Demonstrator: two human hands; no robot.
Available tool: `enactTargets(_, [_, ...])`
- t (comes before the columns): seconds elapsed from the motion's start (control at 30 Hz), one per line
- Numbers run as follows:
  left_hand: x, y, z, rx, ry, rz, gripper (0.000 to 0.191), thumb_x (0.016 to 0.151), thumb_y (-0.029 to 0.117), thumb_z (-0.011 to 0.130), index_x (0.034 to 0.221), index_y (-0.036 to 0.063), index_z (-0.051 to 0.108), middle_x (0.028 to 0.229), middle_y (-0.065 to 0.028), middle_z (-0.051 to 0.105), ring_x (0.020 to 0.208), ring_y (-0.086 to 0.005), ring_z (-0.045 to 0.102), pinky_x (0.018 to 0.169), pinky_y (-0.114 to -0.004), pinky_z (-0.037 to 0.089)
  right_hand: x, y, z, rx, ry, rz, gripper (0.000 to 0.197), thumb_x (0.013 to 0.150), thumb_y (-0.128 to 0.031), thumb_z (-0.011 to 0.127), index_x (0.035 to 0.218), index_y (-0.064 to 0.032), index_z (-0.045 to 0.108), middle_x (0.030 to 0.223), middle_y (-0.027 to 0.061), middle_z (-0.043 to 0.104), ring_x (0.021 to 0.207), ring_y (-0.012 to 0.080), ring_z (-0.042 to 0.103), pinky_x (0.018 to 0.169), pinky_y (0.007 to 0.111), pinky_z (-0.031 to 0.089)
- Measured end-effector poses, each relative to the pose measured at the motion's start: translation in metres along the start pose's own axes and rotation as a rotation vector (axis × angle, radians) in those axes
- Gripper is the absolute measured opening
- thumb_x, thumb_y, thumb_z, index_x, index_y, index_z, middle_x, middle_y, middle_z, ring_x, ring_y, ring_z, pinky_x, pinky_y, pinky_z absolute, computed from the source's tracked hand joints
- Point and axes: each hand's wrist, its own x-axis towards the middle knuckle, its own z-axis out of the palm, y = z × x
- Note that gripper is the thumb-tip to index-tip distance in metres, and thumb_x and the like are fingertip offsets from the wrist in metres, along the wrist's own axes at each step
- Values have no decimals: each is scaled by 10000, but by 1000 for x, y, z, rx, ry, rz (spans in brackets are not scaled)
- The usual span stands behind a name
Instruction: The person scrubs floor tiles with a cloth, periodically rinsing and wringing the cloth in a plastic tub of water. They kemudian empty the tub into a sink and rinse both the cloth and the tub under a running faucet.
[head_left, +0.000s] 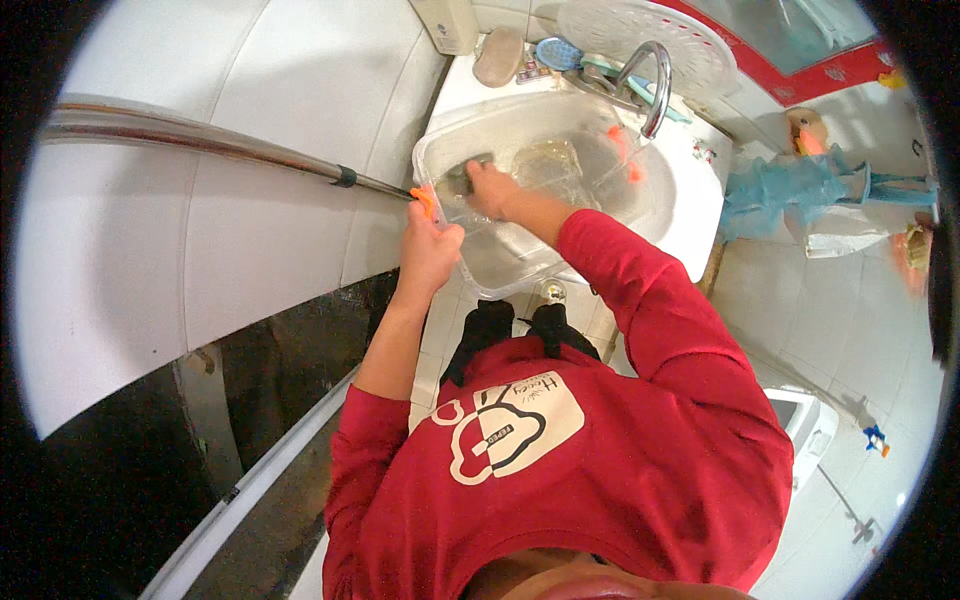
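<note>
A large clear plastic bin (495, 289) lies tilted over the white washbasin (694, 225), with a little water inside. My left hand (431, 244) grips its left rim beside an orange clip handle (424, 199). My right hand (491, 191) is inside the bin, holding a dark greyish scrubbing pad or cloth (454, 180) against the inner wall; the fingers partly hide it. Red-orange spots, perhaps clips, show at the bin's far right side.
A chrome faucet (660, 82) arches over the basin's back right. Behind the bin lie a brown soap-like bar (499, 56), a blue brush (559, 54) and a white perforated basket (705, 52). A metal pole (262, 154) runs along the left wall.
</note>
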Motion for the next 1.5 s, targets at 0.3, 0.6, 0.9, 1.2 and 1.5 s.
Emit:
enactTargets(0.3, [13,-21,-12,-41,-22,4,556,728,39,517,1238,-24,304,1002,-118,454,515,-130,484,424,-252,420,-15,7,15,25,-794,-415,472,639,-43,540,1104,-123,518,999,149,573,912,306,537,745,409,428])
enactTargets(0.6, [14,-26,-14,-21,-45,29,499,722,81,525,1170,-30,337,848,-148,514,521,-179,523,489,-314,448,-51,104,-42,-701,-813,52,361,667,-91,605,1026,-130,587,956,100,619,820,319,605,656,457,461])
enactTargets(0.9, [18,-16,-5,-106,-89,19,514,724,59,509,1194,-1,310,910,-130,469,531,-144,495,440,-284,416,-22,74,-37,-181,54,458,324,791,-104,494,1086,15,435,1030,234,558,969,366,560,795,427,467])
enactTargets(1.2, [13,14,7,14,74,-79,482,715,59,505,1173,41,357,922,-95,523,576,-145,504,443,-267,418,-34,79,-32,-303,-316,-66,251,734,-139,547,966,-43,532,1019,223,556,887,390,565,735,446,458])
enactTargets(1.5, [12,15,9,70,80,-78,445,706,72,501,1129,11,378,840,-87,505,558,-146,489,460,-270,409,-95,138,-102,1179,146,365,161,746,-177,580,890,-106,593,1019,51,560,880,239,556,763,362,459])
